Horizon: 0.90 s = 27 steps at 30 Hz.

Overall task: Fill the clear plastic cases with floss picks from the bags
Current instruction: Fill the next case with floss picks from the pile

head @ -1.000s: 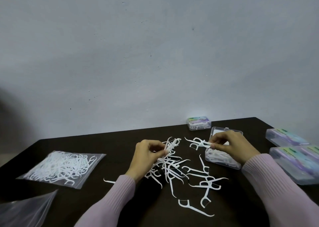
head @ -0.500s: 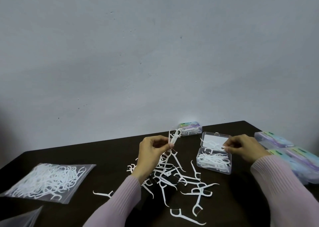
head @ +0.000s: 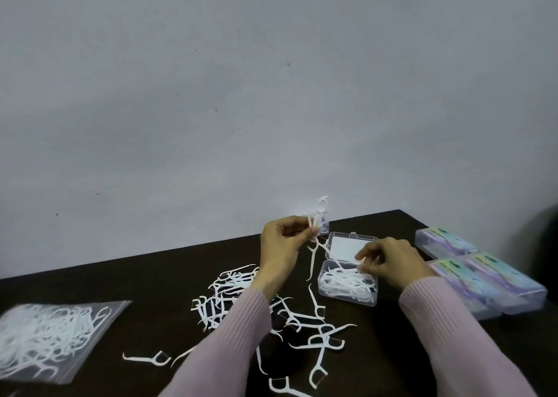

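The person's left hand (head: 279, 247) is raised off the dark brown tabletop (head: 157, 279) and pinches a small bundle of white plastic floss picks (head: 317, 218) between thumb and fingertips, heads pointing up. Held that way, the bundle probably serves as a ready supply, gathered and lined up so that the other hand can take picks without tangles.

The right hand (head: 389, 262) is lowered over the open clear plastic case (head: 347, 286), which lies just below and to the left of its fingertips (head: 362, 265). Those fingertips are drawn together as if pinching a pick at the case's rim; whether they hold one or have just let go cannot be told. The case already holds a loose layer of picks, and its lid stands tipped back behind the hand, so filling seems well under way.

More loose white floss picks (head: 290, 315) lie scattered under and beside the left forearm, within easy reach. A clear zip bag of floss picks (head: 51, 333) rests well to the left of the left hand. Closed cases with pastel labels (head: 483, 282) sit stacked just right of the right hand, likely finished ones kept out of the way.

Compared with half a second earlier, the right hand has dropped from the lid towards the case's tray, and the left hand has lifted its bundle slightly higher.
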Motion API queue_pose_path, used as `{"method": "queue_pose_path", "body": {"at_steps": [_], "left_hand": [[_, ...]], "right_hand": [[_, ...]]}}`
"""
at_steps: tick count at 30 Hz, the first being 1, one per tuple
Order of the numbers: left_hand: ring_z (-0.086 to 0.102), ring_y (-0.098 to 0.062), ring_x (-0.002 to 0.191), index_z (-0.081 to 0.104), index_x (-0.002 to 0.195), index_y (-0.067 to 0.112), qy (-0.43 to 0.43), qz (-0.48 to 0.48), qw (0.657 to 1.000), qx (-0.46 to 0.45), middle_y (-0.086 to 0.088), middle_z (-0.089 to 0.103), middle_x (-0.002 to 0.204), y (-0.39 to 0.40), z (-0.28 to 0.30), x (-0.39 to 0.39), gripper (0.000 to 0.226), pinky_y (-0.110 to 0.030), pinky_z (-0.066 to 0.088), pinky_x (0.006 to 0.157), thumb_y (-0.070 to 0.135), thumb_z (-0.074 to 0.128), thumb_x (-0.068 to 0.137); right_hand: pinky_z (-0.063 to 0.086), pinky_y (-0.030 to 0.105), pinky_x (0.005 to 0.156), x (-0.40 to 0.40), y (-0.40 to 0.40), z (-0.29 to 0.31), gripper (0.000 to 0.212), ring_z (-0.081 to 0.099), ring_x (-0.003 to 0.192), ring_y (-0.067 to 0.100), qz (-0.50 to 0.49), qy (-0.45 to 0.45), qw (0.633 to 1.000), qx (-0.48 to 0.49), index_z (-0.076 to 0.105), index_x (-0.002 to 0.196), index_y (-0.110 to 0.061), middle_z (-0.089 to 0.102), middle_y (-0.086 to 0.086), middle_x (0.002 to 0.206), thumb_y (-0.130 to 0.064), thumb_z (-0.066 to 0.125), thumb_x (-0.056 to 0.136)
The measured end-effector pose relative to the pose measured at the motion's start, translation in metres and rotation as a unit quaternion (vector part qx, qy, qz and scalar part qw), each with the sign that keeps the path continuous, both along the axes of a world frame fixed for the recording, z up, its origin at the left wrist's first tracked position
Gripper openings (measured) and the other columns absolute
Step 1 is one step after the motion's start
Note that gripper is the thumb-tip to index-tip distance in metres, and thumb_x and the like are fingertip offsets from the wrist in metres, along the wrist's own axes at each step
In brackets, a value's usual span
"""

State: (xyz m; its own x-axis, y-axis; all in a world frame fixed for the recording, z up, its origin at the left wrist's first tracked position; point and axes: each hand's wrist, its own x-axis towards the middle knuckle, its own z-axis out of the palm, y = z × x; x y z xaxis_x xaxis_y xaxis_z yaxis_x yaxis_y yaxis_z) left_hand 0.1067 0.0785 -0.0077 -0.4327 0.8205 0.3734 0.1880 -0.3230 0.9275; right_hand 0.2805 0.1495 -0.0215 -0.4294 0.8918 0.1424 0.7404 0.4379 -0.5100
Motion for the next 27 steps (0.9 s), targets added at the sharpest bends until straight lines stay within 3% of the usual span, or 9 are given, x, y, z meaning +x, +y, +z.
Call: {"method": "queue_pose_path", "body": {"at_steps": [5,8,10,12,14,16,18,23,27], "left_hand": [[0.068,-0.005,0.069,0.071,0.079,0.014,-0.040,-0.017,0.999,0.002,0.004,0.072,0.071,0.009,0.001,0.009,0.014,-0.013,0.050,0.064,0.001,0.074,0.075],[0.069,-0.006,0.072,0.072,0.081,0.012,-0.062,-0.021,0.998,0.005,0.003,0.073,0.074,0.013,0.000,0.010,0.014,-0.013,0.050,0.065,0.000,0.074,0.075],[0.069,-0.007,0.074,0.072,0.082,0.012,-0.074,-0.021,0.997,0.003,0.001,0.073,0.077,0.014,0.000,0.011,0.013,-0.013,0.051,0.067,0.001,0.074,0.075],[0.069,-0.009,0.075,0.072,0.083,0.011,-0.095,-0.018,0.995,0.000,-0.001,0.073,0.078,0.015,-0.003,0.014,0.013,-0.014,0.052,0.068,0.001,0.074,0.075],[0.070,-0.016,0.081,0.072,0.086,0.007,-0.118,-0.023,0.993,-0.007,-0.008,0.074,0.085,0.016,-0.006,0.017,0.013,-0.019,0.054,0.072,0.001,0.074,0.075],[0.070,-0.022,0.085,0.073,0.086,0.008,-0.121,-0.033,0.992,-0.012,-0.012,0.074,0.088,0.017,-0.009,0.020,0.013,-0.024,0.054,0.076,0.001,0.073,0.076],[0.070,-0.020,0.084,0.073,0.083,0.012,-0.113,-0.036,0.993,-0.011,-0.010,0.074,0.087,0.017,-0.010,0.021,0.012,-0.025,0.054,0.077,0.001,0.073,0.077],[0.070,-0.020,0.089,0.072,0.091,0.007,-0.137,-0.051,0.989,-0.015,-0.012,0.073,0.093,0.017,-0.009,0.020,0.014,-0.024,0.054,0.080,0.002,0.071,0.078],[0.069,-0.020,0.093,0.071,0.092,0.007,-0.146,-0.053,0.988,-0.022,-0.012,0.072,0.096,0.018,-0.009,0.019,0.014,-0.022,0.054,0.079,0.003,0.071,0.079]], "right_hand": [[0.027,0.038,0.105,-0.005,-0.004,-0.002,0.011,0.051,0.089,0.004,-0.007,-0.033,0.997,0.066,0.063,0.093,-0.035,0.057,-0.018,0.086,-0.036,0.064,0.083],[0.025,0.037,0.104,-0.010,-0.003,-0.008,0.010,0.048,0.091,0.004,0.003,-0.018,0.996,0.084,0.063,0.096,-0.034,0.056,-0.018,0.089,-0.036,0.059,0.087],[0.039,0.029,0.094,-0.011,-0.001,-0.007,0.010,0.056,0.092,0.007,0.010,0.116,0.991,0.070,0.065,0.093,-0.027,0.061,-0.015,0.089,-0.029,0.055,0.090],[0.045,0.020,0.079,-0.010,-0.003,0.000,0.019,0.062,0.092,0.012,0.034,0.303,0.952,-0.039,0.065,0.094,-0.019,0.066,-0.008,0.089,-0.027,0.048,0.094],[0.049,0.025,0.080,-0.013,-0.008,0.006,0.029,0.065,0.094,0.017,0.067,0.386,0.904,-0.174,0.064,0.101,-0.015,0.069,0.001,0.093,-0.033,0.042,0.095],[0.053,0.028,0.080,-0.018,-0.015,0.007,0.034,0.068,0.088,0.019,0.096,0.384,0.875,-0.279,0.062,0.105,-0.013,0.071,0.008,0.093,-0.037,0.039,0.096],[0.056,0.024,0.071,-0.023,-0.021,0.007,0.031,0.070,0.075,0.017,0.120,0.383,0.858,-0.320,0.060,0.103,-0.010,0.071,0.011,0.084,-0.029,0.036,0.098],[0.054,0.020,0.060,-0.020,-0.016,0.006,0.022,0.060,0.057,0.010,0.136,0.415,0.847,-0.304,0.060,0.100,0.003,0.057,0.003,0.066,-0.011,0.043,0.095],[0.043,0.018,0.057,-0.020,-0.012,0.003,0.023,0.047,0.052,0.007,0.138,0.391,0.870,-0.266,0.061,0.080,-0.006,0.049,0.000,0.063,-0.013,0.044,0.095]]}}
